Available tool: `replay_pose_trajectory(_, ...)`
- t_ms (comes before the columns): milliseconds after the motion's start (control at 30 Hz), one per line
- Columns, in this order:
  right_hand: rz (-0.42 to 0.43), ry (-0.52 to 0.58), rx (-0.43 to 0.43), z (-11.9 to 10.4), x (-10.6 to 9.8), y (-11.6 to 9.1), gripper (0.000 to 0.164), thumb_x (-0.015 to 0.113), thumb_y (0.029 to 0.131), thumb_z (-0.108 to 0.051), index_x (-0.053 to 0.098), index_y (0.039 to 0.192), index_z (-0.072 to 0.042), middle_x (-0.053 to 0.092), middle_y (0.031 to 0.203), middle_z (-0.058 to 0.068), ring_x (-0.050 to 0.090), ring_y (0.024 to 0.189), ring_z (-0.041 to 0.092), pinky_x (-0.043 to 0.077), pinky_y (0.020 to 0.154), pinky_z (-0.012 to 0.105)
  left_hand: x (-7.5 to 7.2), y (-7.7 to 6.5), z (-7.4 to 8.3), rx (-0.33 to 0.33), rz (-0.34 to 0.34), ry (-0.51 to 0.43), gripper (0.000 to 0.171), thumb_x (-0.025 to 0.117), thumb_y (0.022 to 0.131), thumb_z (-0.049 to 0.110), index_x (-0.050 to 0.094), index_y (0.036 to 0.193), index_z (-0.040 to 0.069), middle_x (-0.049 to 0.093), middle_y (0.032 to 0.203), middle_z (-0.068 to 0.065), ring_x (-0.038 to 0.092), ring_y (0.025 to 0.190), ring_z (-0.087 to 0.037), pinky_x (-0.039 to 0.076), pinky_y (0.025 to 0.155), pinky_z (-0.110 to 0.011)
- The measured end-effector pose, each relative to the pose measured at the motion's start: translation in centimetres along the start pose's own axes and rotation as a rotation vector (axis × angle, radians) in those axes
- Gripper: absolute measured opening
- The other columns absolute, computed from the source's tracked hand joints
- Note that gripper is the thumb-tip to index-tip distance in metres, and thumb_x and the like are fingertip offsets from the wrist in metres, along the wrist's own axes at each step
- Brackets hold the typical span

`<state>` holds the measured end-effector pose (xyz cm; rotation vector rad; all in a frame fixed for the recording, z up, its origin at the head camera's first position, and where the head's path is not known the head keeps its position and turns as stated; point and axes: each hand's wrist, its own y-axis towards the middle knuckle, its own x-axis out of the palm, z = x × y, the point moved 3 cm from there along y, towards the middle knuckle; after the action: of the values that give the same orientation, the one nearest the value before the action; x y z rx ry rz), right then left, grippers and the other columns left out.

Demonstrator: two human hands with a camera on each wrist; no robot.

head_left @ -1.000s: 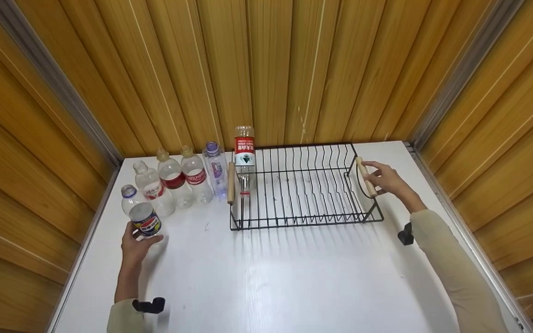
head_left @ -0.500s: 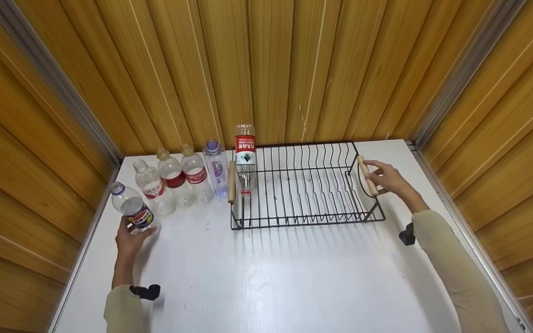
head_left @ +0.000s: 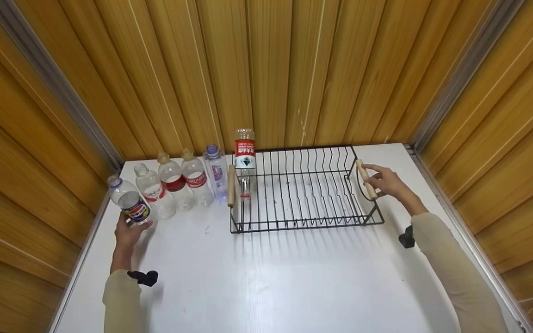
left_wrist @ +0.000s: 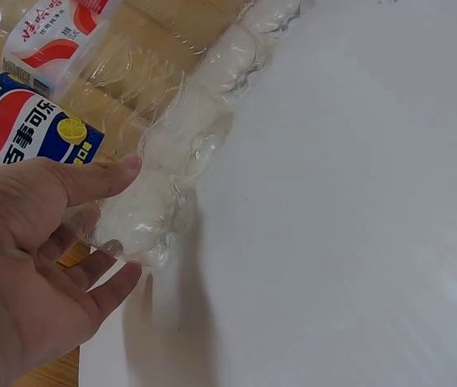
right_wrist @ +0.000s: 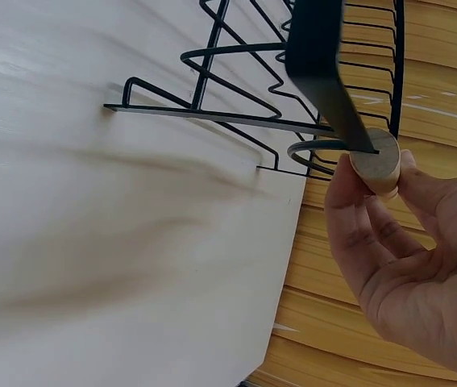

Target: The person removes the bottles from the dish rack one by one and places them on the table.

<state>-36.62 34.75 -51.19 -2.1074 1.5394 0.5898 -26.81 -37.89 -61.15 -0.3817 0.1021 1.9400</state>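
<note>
In the head view my left hand [head_left: 128, 233] holds the lower part of a clear plastic bottle [head_left: 130, 201] with a blue, red and yellow label, at the left end of a bottle row. The left wrist view shows the thumb along its near side and fingertips below, close to the base; the bottle leans slightly. Far to the right, my right hand [head_left: 385, 181] pinches the wooden handle [right_wrist: 375, 165] of a black wire dish rack [head_left: 271, 230] between thumb and fingers. An upside-down bottle with a red-and-white label [head_left: 245, 152] rests in the rack's left end.
Beside the held bottle stand a white-and-red-labelled bottle [head_left: 154, 190], two red-labelled bottles [head_left: 174, 180] and a square bottle with a purple cap [head_left: 217, 173]. The rack's left wooden handle [head_left: 231, 185] is near them. Wood-patterned walls [head_left: 271, 69] enclose the white table [head_left: 266, 286].
My left hand has moved left and away from me with the blue-labelled bottle, bringing it beside the row. The right hand keeps hold of the rack handle.
</note>
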Motion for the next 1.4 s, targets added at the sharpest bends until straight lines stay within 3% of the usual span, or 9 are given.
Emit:
replay_pose_trajectory(233,-0.002,0.024,0.004,-0.3,0.2,-0.2,0.053,0.049,0.098,-0.009,0.029,0.147,-0.001,0.051,0.119,0.041,0.058,0.096,0.044,0.058,0.064,0.045,-0.1,0.2,0.6,0.000,-0.006,-0.016,0.088,0.070,0.081,-0.001,0.016,0.150,0.004,0.028,0.150,-0.027,0.025,0.138,-0.044,0.028,0.111,-0.053)
replay_pose_trajectory(633,-0.005,0.031,-0.005,-0.2,0.2,-0.1,0.054,0.049,0.099,-0.009,0.027,0.147,0.000,0.051,0.119,0.041,0.061,0.092,0.037,0.058,0.064,0.045,0.1,0.3,0.8,-0.015,0.018,-0.049,0.090,0.068,0.079,-0.005,0.013,0.150,0.003,0.025,0.152,-0.026,0.019,0.142,-0.040,0.014,0.117,-0.049)
replay_pose_trajectory(933,-0.003,0.009,-0.015,-0.2,0.0,-0.3,0.054,0.049,0.099,-0.010,0.027,0.147,0.000,0.052,0.118,0.040,0.061,0.092,0.039,0.058,0.061,0.042,-1.2,-0.9,0.8,-0.083,0.010,-0.046,0.097,0.072,0.081,0.008,0.006,0.153,0.009,0.020,0.154,-0.024,0.021,0.141,-0.041,0.024,0.114,-0.051)
replay_pose_trajectory(1067,-0.002,0.000,-0.030,-0.2,-0.1,-0.4,0.054,0.049,0.099,-0.011,0.027,0.147,0.001,0.053,0.116,0.040,0.063,0.090,0.037,0.058,0.060,0.041,-2.1,-1.6,0.9,-0.126,-0.012,-0.090,0.096,0.072,0.083,0.012,0.005,0.153,0.012,0.021,0.153,-0.024,0.026,0.139,-0.041,0.029,0.111,-0.054)
replay_pose_trajectory(1200,-0.004,0.005,-0.025,-0.1,-0.2,-0.5,0.054,0.049,0.099,-0.012,0.027,0.147,0.000,0.053,0.116,0.040,0.064,0.088,0.035,0.058,0.061,0.042,-2.7,-2.5,0.5,-0.167,-0.035,-0.103,0.089,0.071,0.086,0.017,0.012,0.152,0.010,0.031,0.149,-0.025,0.045,0.124,-0.035,0.035,0.107,-0.052)
replay_pose_trajectory(1400,-0.011,0.019,-0.009,-0.6,0.0,-0.4,0.054,0.049,0.099,-0.009,0.027,0.146,0.002,0.053,0.116,0.041,0.065,0.085,0.035,0.058,0.060,0.043,-2.7,-3.7,-0.2,-0.167,-0.083,-0.044,0.075,0.064,0.091,0.028,0.023,0.148,0.002,0.038,0.140,-0.028,0.047,0.120,-0.042,0.038,0.104,-0.052)
